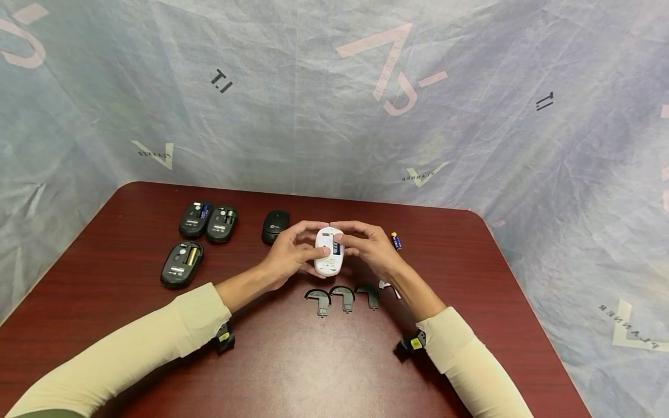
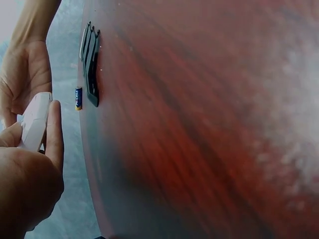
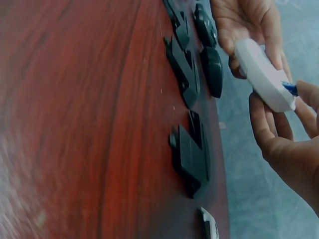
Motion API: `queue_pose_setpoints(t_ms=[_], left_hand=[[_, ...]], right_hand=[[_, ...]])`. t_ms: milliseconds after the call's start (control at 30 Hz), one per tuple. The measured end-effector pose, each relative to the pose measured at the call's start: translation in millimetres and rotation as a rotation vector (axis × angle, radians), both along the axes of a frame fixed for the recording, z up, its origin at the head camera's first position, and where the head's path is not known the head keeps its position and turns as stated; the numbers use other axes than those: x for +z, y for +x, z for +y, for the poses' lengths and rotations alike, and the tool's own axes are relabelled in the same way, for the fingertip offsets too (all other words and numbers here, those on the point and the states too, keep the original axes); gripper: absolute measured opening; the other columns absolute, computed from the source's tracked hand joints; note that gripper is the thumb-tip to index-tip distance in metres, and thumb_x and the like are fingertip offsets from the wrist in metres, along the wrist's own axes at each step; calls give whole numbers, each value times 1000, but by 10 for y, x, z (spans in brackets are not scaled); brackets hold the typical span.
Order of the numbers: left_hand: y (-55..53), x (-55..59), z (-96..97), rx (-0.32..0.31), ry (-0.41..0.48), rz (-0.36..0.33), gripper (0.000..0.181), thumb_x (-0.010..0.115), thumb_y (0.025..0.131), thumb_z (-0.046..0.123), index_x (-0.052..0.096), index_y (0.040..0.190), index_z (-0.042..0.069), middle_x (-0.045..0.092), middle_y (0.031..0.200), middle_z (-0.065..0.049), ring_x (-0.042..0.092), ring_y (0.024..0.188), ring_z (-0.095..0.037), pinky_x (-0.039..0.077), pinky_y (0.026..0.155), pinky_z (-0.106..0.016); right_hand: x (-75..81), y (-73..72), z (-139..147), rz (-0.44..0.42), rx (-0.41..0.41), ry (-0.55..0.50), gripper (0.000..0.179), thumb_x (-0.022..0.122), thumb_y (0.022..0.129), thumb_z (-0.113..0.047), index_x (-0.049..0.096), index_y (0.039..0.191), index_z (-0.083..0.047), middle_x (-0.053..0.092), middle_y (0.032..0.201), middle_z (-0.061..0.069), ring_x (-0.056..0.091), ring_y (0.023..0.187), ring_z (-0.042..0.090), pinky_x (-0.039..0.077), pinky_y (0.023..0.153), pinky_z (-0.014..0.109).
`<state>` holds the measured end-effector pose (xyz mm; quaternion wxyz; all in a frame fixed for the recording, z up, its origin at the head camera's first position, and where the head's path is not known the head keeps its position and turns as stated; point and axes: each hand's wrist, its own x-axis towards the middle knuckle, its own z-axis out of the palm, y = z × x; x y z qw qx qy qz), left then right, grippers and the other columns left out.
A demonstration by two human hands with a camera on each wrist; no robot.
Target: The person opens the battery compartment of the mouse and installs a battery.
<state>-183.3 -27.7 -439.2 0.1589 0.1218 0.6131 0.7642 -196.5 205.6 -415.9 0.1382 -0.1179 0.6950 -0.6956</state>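
Observation:
Both hands hold a white computer mouse (image 1: 328,266) with its underside up, above the table. My left hand (image 1: 286,254) grips its left side, thumb on the underside. A blue battery (image 1: 337,246) shows in the mouse's slot; in the right wrist view the battery (image 3: 290,88) sticks out a little at the thumb. My right hand (image 1: 377,251) has its thumb at that battery and other fingers round the mouse's far side and underneath. In the left wrist view, the white mouse (image 2: 36,122) stands tilted between the left thumb and fingers.
Three black battery covers (image 1: 320,301) and a white cover (image 1: 387,285) lie in front of the hands. A loose battery (image 1: 396,241) lies to the right. Three black mice (image 1: 180,266) with batteries showing sit left; another black mouse (image 1: 276,223) rests upright behind the left hand.

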Motion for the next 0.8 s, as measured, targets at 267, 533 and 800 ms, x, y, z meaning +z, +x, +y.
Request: queue_pose_setpoints(t_ms=[267,533,800], left_hand=[[-4,-8,-14,30,-33,20,64,80,98,-11,60,156,6,68,131,-18,77,93,-21,74,71,-48],[-2,8,6,55,-52,50,62,81,97,-11,63,154,6,69,130,-18,77,94,-20,74,69,-46],[20,-1,3,49,-17,22,61,79,99,-11,61,155,3,67,129,-18,78,90,-20,74,68,-48]], right_hand=[[5,21,-80,-130,-19,-98,45,67,109,0,64,154,5,73,136,3,73,112,13,67,91,28],[27,30,-129,-168,-59,-132,42,63,110,0,64,152,3,70,129,2,70,116,15,67,94,29],[-47,81,-172,48,-114,54,35,70,110,-3,72,145,1,73,120,4,70,104,11,64,83,22]])
